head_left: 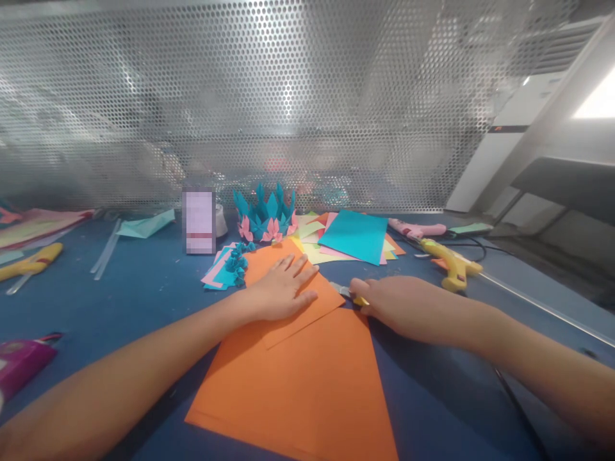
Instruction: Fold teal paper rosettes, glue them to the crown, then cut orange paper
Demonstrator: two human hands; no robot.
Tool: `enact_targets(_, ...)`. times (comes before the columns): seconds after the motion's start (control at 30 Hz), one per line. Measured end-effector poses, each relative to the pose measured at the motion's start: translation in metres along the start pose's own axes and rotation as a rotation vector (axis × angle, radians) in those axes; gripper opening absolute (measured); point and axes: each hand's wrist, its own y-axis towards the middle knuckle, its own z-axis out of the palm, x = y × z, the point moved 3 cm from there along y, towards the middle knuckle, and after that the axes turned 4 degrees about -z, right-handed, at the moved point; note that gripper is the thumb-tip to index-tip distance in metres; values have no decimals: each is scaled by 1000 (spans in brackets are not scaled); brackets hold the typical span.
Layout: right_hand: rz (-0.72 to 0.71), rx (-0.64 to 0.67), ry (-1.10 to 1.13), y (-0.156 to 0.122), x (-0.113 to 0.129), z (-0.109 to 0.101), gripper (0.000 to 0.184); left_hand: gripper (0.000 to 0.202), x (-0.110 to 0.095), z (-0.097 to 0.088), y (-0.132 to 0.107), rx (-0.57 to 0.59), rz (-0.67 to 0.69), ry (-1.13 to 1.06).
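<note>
My left hand (283,291) lies flat with fingers spread on a folded sheet of orange paper (327,291). Beneath that sheet, a larger piece of orange paper (307,390) reaches toward me. My right hand (398,307) is closed around a yellow-handled utility knife (359,299), most of which my fingers hide. Its grey metal end points left, at the right edge of the folded sheet. Just beyond my left hand are small blue folded paper flowers (236,264) and a blue paper crown (266,214) with pink pieces along its base.
Coloured paper sheets (355,235) are stacked behind my hands. A yellow glue gun (454,266) and a pink glue gun (418,229) lie at the right with cables. Clear glue sticks (106,250) and a phone-like upright object (198,221) are at the left. A perforated metal panel (288,96) stands behind.
</note>
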Motion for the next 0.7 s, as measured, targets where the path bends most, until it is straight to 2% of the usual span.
enact_targets(0.33, -19, 12, 35, -2, 1, -7, 14, 62, 2, 0, 0, -7, -6, -6)
enact_targets(0.43, -16, -20, 33, -3, 0, -9, 12, 63, 5, 2, -1, -2, -5, -18)
enact_targets(0.53, -10, -57, 22, -3, 0, -10, 11, 66, 8, 3, -1, 25, -17, -62)
enact_targets(0.7, -57, -41, 44, -3, 2, -9, 9, 72, 10, -1, -3, 83, -67, -164)
